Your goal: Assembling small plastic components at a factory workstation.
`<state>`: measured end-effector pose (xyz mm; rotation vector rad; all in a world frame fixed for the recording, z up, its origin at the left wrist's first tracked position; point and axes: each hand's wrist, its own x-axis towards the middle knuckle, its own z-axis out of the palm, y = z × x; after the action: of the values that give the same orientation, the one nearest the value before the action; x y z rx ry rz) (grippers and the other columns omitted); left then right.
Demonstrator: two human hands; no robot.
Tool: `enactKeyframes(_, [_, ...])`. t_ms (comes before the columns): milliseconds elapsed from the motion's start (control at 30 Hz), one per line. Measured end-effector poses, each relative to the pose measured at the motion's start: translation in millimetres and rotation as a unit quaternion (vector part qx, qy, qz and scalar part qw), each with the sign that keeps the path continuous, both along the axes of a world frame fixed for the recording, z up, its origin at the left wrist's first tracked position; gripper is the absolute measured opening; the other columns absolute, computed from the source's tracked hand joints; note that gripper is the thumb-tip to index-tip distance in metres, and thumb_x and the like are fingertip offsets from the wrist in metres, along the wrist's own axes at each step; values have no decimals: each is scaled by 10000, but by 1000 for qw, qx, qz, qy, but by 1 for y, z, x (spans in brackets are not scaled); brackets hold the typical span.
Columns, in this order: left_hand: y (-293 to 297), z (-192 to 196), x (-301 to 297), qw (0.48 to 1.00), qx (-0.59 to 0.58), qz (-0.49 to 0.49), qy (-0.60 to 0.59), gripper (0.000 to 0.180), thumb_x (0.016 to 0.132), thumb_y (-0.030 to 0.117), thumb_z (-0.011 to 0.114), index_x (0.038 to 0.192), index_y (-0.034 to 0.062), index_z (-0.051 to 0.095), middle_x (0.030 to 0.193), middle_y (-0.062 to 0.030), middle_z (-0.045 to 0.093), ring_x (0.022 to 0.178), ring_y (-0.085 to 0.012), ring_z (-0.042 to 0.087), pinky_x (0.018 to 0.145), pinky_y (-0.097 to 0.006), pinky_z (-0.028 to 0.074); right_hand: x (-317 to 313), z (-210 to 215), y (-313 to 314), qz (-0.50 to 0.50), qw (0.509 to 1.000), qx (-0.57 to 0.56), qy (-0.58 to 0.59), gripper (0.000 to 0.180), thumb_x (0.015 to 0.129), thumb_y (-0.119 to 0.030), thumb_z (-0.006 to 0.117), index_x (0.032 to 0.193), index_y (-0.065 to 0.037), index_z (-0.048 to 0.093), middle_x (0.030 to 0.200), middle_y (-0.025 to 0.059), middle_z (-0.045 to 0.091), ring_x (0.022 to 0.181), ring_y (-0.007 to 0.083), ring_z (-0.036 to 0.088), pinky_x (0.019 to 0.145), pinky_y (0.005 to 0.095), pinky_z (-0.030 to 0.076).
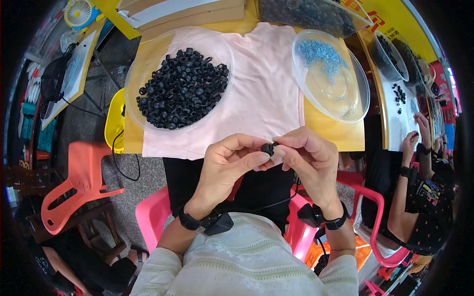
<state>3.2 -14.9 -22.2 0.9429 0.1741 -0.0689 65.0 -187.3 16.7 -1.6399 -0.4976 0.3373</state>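
Just beyond my lap, near the cloth's front edge, both hands meet at a small black plastic part [268, 148]. My left hand [224, 165] pinches it between thumb and forefinger. From the other side, my right hand [313, 155] has its thumb and fingertips closed on the same part; whether a second tiny piece sits in them is hidden. A clear round tray [132, 106] on the left holds a heap of black plastic parts [182, 89] of the same sort. On the right, a clear container [363, 93] holds small transparent bluish pieces [323, 55].
A pale pink cloth [261, 84] covers much of the yellow table [353, 135]. At the back stand a cardboard box [192, 15] and a clear bin [306, 17] of dark parts. A person [419, 207] works at a table on the right. An orange-red chair [81, 182] stands left.
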Motion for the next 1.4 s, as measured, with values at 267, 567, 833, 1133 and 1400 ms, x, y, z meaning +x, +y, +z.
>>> enactKeyframes(267, [3,-6,1,999,10,-29,-14,181,900,24,674,1064,-44,644,1016,-114,688,893,-160,675,803,-273,559,1,-3,2,-4,998,-27,-54,143,884,36,659,1025,48,638,876,103,639,758,145,704,623,225,562])
enactKeyframes(567, [2,-13,5,980,-176,-79,39,122,950,50,601,1072,43,605,1065,-108,675,1011,-206,660,911,-358,531,-2,-8,0,-2,956,-125,-266,413,739,17,766,1124,0,616,992,111,618,717,160,642,619,252,559])
enactKeyframes(833, [3,-17,4,972,-190,-114,83,99,962,45,570,1058,53,593,1093,-130,670,1057,-252,652,972,-402,510,1,-13,-3,-4,947,-121,-296,385,731,26,765,1082,1,608,967,101,607,708,161,641,599,263,563])
enactKeyframes(1133, [-1,-17,2,970,-186,-120,104,108,944,30,596,1046,17,627,1045,-129,683,999,-222,672,900,-347,551,-5,-18,-6,-15,949,-93,-300,307,709,35,757,987,3,631,908,86,620,680,148,626,559,260,530])
enactKeyframes(1400, [-15,-5,11,978,-169,-83,90,153,957,73,591,1091,2,617,1066,-155,677,1015,-250,673,913,-363,543,7,-18,-16,-18,962,-86,-258,320,694,30,774,982,-2,638,895,80,622,677,154,613,565,266,522])
